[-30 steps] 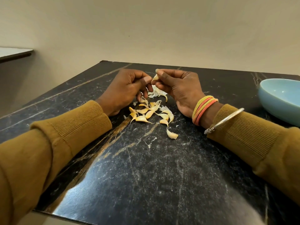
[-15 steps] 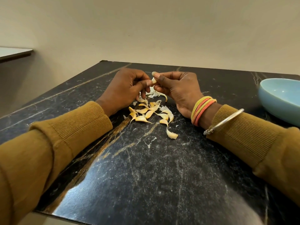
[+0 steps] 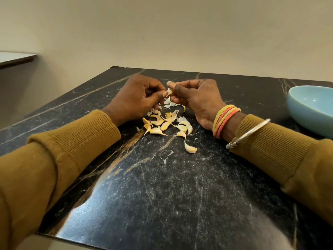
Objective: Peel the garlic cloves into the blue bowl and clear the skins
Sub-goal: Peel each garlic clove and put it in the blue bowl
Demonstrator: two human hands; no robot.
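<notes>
Head view: the blue bowl [image 3: 310, 107] is cut off by the right frame edge, so its contents cannot be made out. Curled fingers hide most of the garlic clove [image 3: 169, 91] held between the hands. What shows of it is small and pale, raised above the table [image 3: 162, 186]. The left hand [image 3: 138, 100] pinches its lower end between thumb and fingertips. The right hand [image 3: 196, 100] grips its upper part, fingers curled. Beneath them lie white skins [image 3: 168, 104] and a pile of yellowish cloves [image 3: 164, 124], with one stray clove [image 3: 190, 148] nearer the person.
</notes>
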